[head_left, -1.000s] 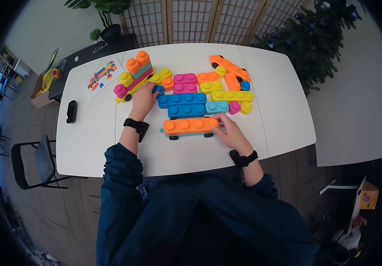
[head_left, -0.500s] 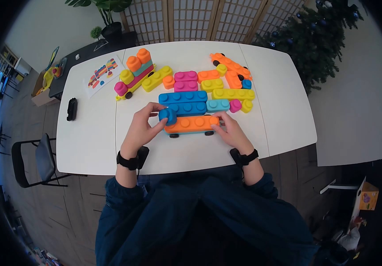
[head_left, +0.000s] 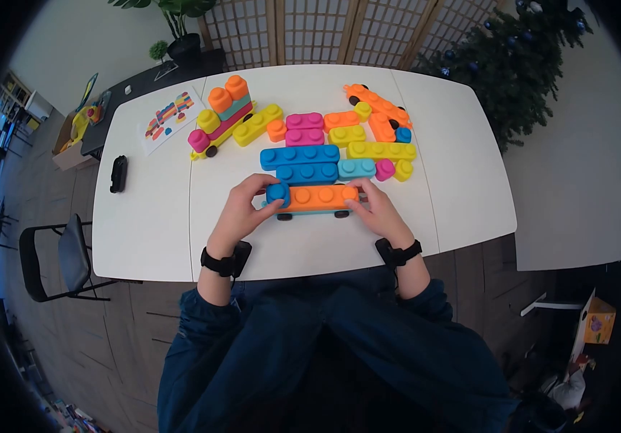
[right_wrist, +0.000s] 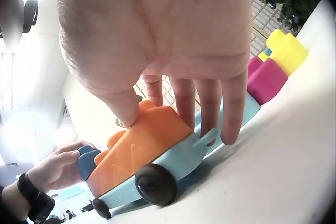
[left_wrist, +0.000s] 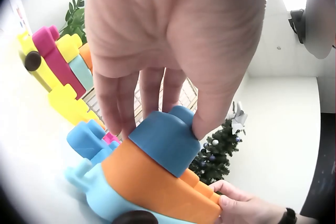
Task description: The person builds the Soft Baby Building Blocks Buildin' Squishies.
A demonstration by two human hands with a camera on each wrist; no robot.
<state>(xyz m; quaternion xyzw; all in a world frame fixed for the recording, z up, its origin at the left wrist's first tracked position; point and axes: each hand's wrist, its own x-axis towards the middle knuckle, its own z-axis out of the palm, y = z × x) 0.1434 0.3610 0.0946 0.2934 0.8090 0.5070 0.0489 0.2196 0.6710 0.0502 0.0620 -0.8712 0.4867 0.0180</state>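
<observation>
My left hand (head_left: 242, 209) pinches a small blue building block (left_wrist: 170, 137) between thumb and fingers. That block sits on the left end of a long orange block (head_left: 314, 196), which is mounted on a light blue wheeled base (right_wrist: 181, 155) with black wheels. At the other end, my right hand (head_left: 379, 209) grips the orange block, its thumb on the near side and its fingers on the far side. Just beyond the car lie two long blue blocks (head_left: 300, 156) and a light blue block (head_left: 356, 169).
Pink blocks (head_left: 305, 121), yellow blocks (head_left: 381, 150) and a small magenta block (head_left: 385, 170) lie farther back. A stacked yellow car (head_left: 224, 126) stands at left, an orange car (head_left: 379, 107) at right. A picture sheet (head_left: 171, 119) and a black object (head_left: 119, 174) are on the left.
My left hand has brought the small blue block from the back left onto the orange block's left end. My right hand has stayed at the right end.
</observation>
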